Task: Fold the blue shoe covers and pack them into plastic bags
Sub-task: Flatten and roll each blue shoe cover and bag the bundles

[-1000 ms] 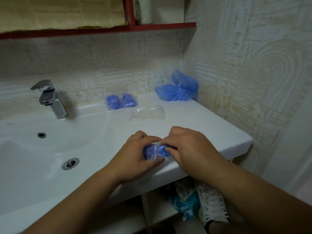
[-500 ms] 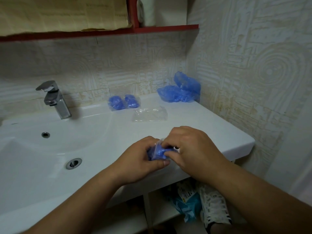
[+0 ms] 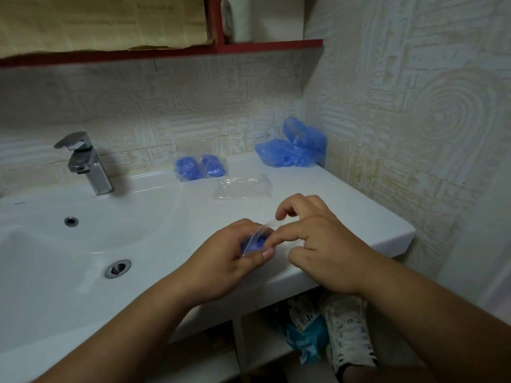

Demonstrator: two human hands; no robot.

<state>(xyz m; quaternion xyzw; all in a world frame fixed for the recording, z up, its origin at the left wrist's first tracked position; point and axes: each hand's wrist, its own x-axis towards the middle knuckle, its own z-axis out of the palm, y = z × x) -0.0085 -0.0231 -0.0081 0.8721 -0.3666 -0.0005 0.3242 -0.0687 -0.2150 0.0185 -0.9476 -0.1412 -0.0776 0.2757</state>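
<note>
A: Where's the cover?

B: The folded cover [image 3: 253,242] sits inside a clear bag [image 3: 262,235], clenched in the left hand [image 3: 229,261] over the worktop [image 3: 345,205] front edge.

A: And the right hand [image 3: 318,241]?

B: Fingers spread, grasping nothing firmly; one fingertip touches the bag's open flap.

A: Anything else?

B: Two packed bags [image 3: 200,167] by the wall, an empty bag [image 3: 243,186] in front of them, loose covers [image 3: 293,152] in the corner, faucet [image 3: 85,161] left.
</note>
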